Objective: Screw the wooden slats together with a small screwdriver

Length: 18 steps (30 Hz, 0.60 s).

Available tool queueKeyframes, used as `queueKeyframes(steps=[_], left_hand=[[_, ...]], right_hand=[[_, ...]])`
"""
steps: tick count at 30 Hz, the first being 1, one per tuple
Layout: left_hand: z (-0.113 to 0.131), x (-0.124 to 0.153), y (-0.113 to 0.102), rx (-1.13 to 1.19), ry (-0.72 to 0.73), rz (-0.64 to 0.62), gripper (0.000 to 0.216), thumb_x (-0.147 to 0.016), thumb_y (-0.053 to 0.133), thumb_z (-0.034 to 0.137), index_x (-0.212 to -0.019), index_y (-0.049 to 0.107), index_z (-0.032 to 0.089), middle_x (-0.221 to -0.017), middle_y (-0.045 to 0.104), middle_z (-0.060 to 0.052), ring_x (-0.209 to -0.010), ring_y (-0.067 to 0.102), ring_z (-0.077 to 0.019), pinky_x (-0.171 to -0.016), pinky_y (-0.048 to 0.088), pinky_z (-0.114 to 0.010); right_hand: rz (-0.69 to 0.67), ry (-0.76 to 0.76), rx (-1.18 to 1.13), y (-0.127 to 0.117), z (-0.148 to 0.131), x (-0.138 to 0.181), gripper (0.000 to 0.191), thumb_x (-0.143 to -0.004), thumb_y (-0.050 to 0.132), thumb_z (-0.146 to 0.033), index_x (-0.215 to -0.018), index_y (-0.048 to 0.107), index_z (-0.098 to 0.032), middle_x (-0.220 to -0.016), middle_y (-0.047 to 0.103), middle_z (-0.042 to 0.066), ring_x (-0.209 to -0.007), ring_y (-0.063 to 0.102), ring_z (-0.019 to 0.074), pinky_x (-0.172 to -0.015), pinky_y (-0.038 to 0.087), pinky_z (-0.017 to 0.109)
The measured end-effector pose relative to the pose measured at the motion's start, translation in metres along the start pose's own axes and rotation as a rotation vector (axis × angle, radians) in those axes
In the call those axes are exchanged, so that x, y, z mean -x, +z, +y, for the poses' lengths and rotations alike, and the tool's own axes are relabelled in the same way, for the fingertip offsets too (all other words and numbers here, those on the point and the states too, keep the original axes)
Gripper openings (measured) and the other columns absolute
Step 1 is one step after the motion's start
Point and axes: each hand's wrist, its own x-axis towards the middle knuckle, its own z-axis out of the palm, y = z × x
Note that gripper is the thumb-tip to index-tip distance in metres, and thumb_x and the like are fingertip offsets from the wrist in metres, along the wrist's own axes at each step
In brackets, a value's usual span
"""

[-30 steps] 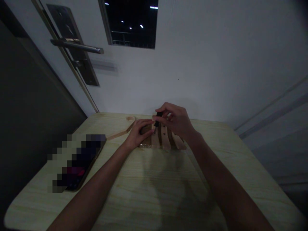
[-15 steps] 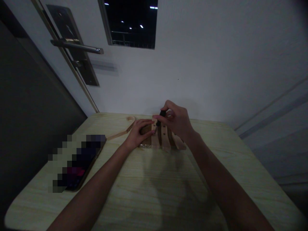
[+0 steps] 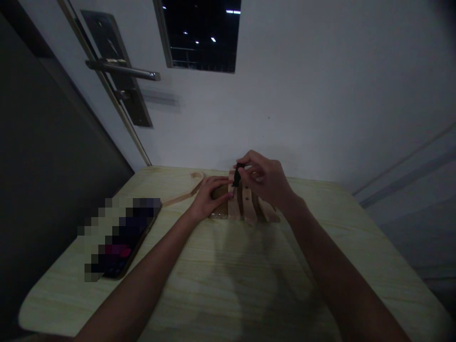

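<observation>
Several flat wooden slats (image 3: pixel 245 207) lie fanned out at the far side of a pale wooden table (image 3: pixel 228 275). My left hand (image 3: pixel 208 195) rests on the leftmost slats and presses them down with its fingers curled over them. Just above the slats, my right hand (image 3: pixel 265 182) pinches a small black tool (image 3: pixel 237 174) that points down at the top of one slat. The tool's tip is hidden by my fingers.
A curved wooden strip (image 3: pixel 185 191) lies left of the slats. A dark flat device (image 3: pixel 123 242), blurred out, lies at the table's left edge. A door with a metal lever handle (image 3: pixel 123 70) stands at the back left, a white wall behind the table.
The whole view has shifted slightly right. My right hand has turned a little around the black tool; my left hand stays on the slats.
</observation>
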Motion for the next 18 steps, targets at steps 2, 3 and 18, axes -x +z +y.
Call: queueKeyframes(steps=[2, 3, 18], left_hand=[[-0.0002, 0.0003, 0.0001, -0.004, -0.003, -0.001, 0.031, -0.079, 0.066, 0.035, -0.108, 0.064, 0.025, -0.115, 0.064, -0.006, -0.108, 0.056, -0.0232, -0.097, 0.039, -0.044], [-0.0002, 0.0004, 0.0001, -0.004, -0.004, 0.002, 0.031, -0.079, 0.066, 0.035, -0.108, 0.064, 0.025, -0.115, 0.064, -0.006, -0.108, 0.055, -0.0231, -0.097, 0.039, -0.044], [0.0006, 0.0011, -0.0001, 0.022, 0.001, 0.018, 0.030, -0.079, 0.065, 0.034, -0.108, 0.063, 0.025, -0.115, 0.064, -0.006, -0.109, 0.055, -0.0223, -0.098, 0.040, -0.043]], right_hand=[[-0.002, 0.002, -0.009, -0.0004, 0.0011, -0.0004, 0.011, -0.082, 0.056, -0.025, -0.091, 0.056, -0.019, -0.076, 0.066, -0.001, -0.060, 0.062, 0.0085, -0.052, 0.047, 0.018], [-0.003, 0.001, -0.012, -0.0001, 0.0018, -0.0008, 0.013, -0.082, 0.056, -0.024, -0.093, 0.056, -0.019, -0.074, 0.065, -0.002, -0.059, 0.060, 0.0082, -0.052, 0.047, 0.018], [-0.047, -0.005, -0.044, -0.0022, 0.0010, -0.0006, 0.019, -0.083, 0.053, -0.023, -0.099, 0.062, -0.017, -0.094, 0.067, 0.005, -0.072, 0.063, 0.0103, -0.055, 0.050, 0.019]])
